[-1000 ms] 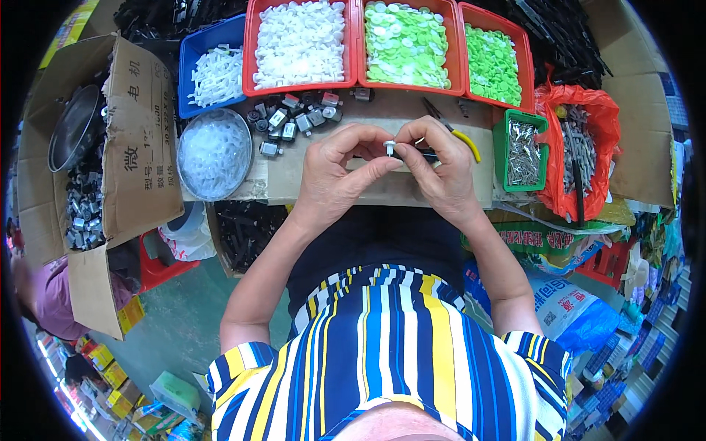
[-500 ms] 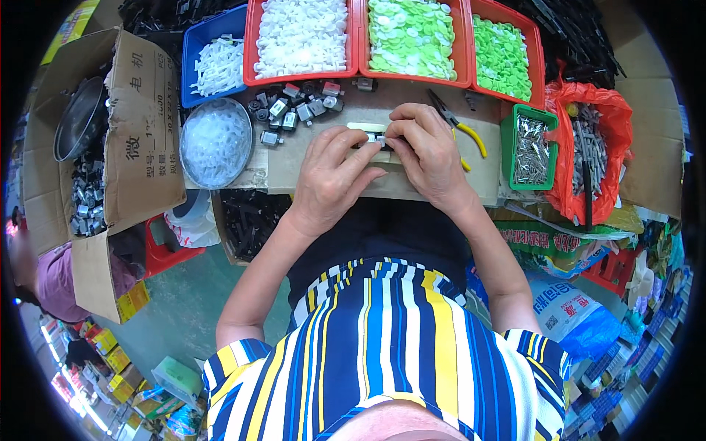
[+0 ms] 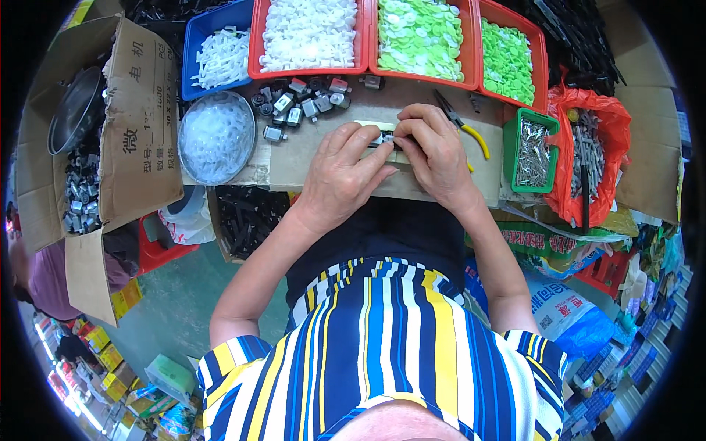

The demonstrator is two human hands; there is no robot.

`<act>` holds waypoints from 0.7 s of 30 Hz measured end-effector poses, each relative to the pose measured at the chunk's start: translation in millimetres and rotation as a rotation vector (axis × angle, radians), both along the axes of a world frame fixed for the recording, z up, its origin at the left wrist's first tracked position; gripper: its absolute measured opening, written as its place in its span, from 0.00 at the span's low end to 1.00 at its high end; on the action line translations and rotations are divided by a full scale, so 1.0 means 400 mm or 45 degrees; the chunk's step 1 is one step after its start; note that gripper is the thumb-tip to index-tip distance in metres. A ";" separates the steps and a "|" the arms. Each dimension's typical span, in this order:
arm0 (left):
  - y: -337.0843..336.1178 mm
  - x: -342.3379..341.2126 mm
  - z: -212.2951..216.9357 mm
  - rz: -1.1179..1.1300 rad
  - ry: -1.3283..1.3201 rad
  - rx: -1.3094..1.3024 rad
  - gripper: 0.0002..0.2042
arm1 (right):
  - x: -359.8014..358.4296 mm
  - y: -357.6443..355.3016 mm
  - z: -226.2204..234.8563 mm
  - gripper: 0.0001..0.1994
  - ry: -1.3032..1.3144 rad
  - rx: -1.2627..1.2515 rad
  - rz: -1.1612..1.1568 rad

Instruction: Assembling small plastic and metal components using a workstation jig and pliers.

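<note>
My left hand (image 3: 340,175) and my right hand (image 3: 439,156) meet over the worktable, fingertips pinched on a small black casing (image 3: 383,137) with a silver-and-white piece in it. The fingers hide most of it, so its full shape does not show. A pale yellow strip (image 3: 365,123) lies just behind the casing. To the left are several small silver motors (image 3: 309,108) with black ends, loose in a pile. Pliers with yellow handles (image 3: 474,140) lie on the table beyond my right hand.
Along the back stand a blue bin (image 3: 188,62) of white sticks, red bins (image 3: 365,33) of white and green parts. A round dish (image 3: 218,138) is at left, beside an open carton (image 3: 143,140) of motors. At right are a green basket (image 3: 509,151) of metal pins and a red bag (image 3: 618,125).
The whole view has shifted slightly. Both hands stay together at the black casing, with only slight movement of the fingers.
</note>
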State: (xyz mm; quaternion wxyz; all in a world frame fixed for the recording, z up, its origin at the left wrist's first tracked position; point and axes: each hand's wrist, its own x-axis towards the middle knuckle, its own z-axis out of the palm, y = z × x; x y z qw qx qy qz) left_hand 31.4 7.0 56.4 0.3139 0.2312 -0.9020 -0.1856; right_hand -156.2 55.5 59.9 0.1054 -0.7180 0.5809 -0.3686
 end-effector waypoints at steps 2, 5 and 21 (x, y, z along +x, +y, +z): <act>-0.004 -0.004 -0.002 -0.012 -0.002 -0.009 0.17 | -0.002 0.001 0.002 0.07 0.002 0.009 -0.006; -0.005 -0.012 0.000 -0.001 -0.020 -0.072 0.16 | -0.009 0.006 0.007 0.08 -0.046 0.059 -0.025; -0.149 -0.163 0.108 -0.112 -0.013 -0.068 0.07 | -0.356 0.221 0.076 0.06 0.287 0.242 -0.742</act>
